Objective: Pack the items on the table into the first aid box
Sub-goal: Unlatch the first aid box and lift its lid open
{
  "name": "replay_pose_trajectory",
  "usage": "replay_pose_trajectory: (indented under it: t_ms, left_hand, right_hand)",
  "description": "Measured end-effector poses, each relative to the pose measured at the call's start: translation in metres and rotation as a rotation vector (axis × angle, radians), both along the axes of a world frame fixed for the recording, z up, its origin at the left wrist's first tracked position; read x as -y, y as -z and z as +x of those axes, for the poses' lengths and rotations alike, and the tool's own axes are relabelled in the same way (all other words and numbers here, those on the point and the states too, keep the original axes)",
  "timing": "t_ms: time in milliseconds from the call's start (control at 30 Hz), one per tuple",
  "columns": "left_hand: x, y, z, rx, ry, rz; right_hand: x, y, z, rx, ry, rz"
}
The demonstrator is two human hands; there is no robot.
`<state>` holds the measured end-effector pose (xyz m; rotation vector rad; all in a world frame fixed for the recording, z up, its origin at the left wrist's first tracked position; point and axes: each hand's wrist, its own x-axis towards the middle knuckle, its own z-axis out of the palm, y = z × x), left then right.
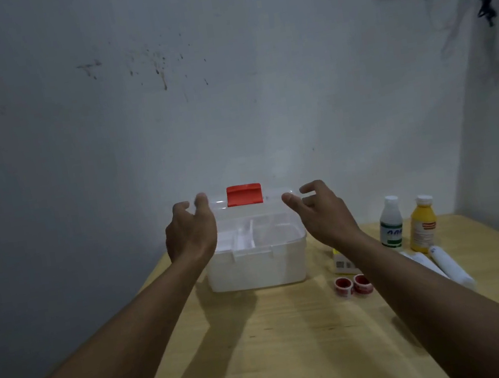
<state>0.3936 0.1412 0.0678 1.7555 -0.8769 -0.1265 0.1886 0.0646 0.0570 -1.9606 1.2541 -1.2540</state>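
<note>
Box (255, 269) mid-desk (297, 343), lid (256, 220) raised. Your left hand (190, 230) grips lid's 9 o'clock edge; right hand (318, 211) open, just beside 3 o'clock edge. Opening step; next swing lid fully back. Bottles (391, 222), tubes (450, 265), tapes (352, 285) wait at box's 3 o'clock.

The picture is dim and a little soft; arm shadows fall on the near table (297, 343), and the edges bend.

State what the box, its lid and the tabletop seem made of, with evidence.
White rectangular box: likely matte, slightly translucent plastic. Clear raised lid: glossy transparent plastic; tray dividers show through. Yellowish tabletop: wood or wood-look laminate; grain lines visible.
</note>
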Motion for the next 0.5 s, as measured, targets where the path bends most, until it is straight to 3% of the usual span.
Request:
replay_pose_trajectory:
  t_ms: [267, 500]
  left_hand:
    - [0.005, -0.022, 0.006, -0.185, 0.035, -0.111]
    - [0.012, -0.021, 0.014, -0.151, 0.329, -0.129]
  right_hand:
    - [0.002, -0.016, 0.004, 0.132, -0.036, 0.025]
    - [0.012, -0.014, 0.004, 0.127, -0.183, 0.11]
